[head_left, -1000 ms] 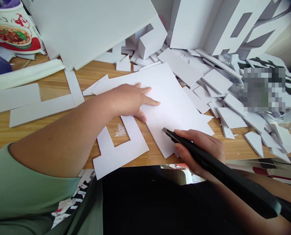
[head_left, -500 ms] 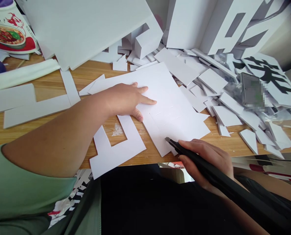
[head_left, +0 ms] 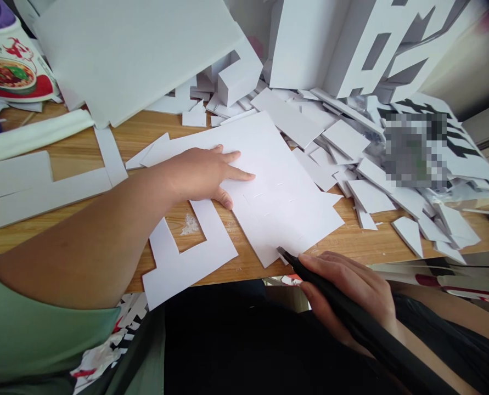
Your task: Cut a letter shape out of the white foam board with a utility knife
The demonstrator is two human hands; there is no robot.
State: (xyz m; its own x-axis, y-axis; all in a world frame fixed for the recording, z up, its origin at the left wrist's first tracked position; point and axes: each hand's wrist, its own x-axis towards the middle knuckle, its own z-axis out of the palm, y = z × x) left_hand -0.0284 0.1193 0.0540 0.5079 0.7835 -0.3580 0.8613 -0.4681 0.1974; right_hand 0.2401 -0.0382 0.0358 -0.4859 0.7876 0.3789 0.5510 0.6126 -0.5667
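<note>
My left hand (head_left: pixel 211 174) lies flat with fingers spread on a white foam board sheet (head_left: pixel 264 137), near its left edge. In my right hand (head_left: pixel 351 280) is a black utility knife (head_left: pixel 330 288), gripped like a pen. Its blade tip is at the sheet's near end, close to the corner; whether it touches the surface I cannot tell. Several short, thin slits or marks show in the middle of the sheet. Beside my left forearm lies a notched white board piece (head_left: pixel 198 252), its near corner past the table edge.
Many white offcuts (head_left: pixel 371 195) are heaped at the right on the wooden table (head_left: pixel 75 156). White box-like board structures (head_left: pixel 302 44) stand behind. A large white panel (head_left: pixel 137 49) leans at the back left, near a printed food tub (head_left: pixel 13 60). L-shaped strips (head_left: pixel 55 195) lie left.
The knife tip has moved a little toward the sheet's near edge. My left hand keeps its place on the board. The whole view has shifted slightly.
</note>
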